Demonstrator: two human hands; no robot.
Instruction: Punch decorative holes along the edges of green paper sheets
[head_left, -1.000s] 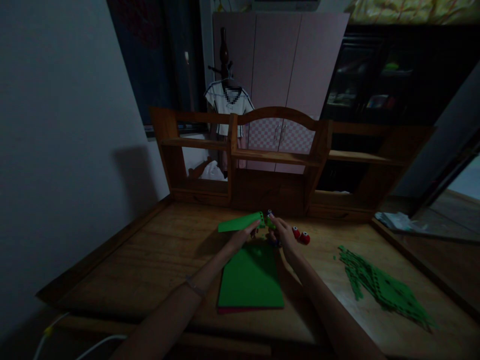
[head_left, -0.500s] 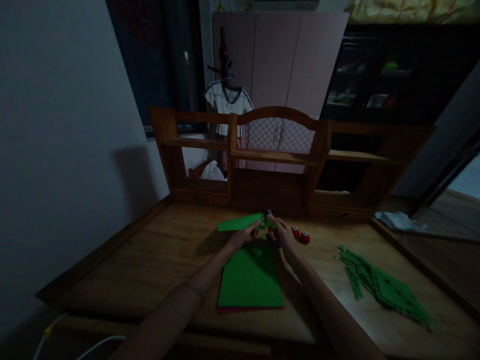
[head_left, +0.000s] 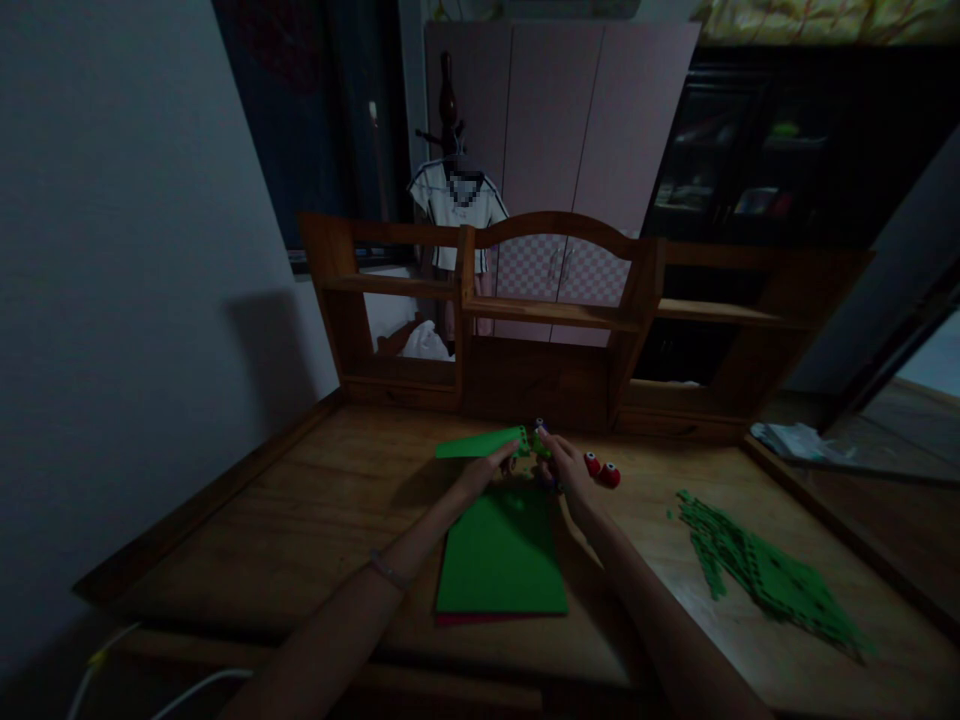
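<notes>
My left hand (head_left: pixel 491 470) is closed on a green sheet (head_left: pixel 476 444), which it holds raised and slanting to the left. A row of small holes runs along the sheet's right edge. Just beyond that edge, my right hand (head_left: pixel 568 468) is closed around a small dark purple tool that looks like a craft punch (head_left: pixel 539 425); the fingers cover most of it. Below both hands lies a stack of green sheets (head_left: pixel 502 560), with a red layer showing at its near edge. Two small red round pieces (head_left: pixel 610 475) with white tops sit right of my right hand.
Punched green sheets and strips (head_left: pixel 787 580) lie in a loose pile on the right of the wooden desk (head_left: pixel 300 520). A low wooden shelf unit (head_left: pixel 547 318) spans the back. A plastic bag (head_left: pixel 799 440) lies by the right edge; a white cable (head_left: pixel 202 685) hangs front left.
</notes>
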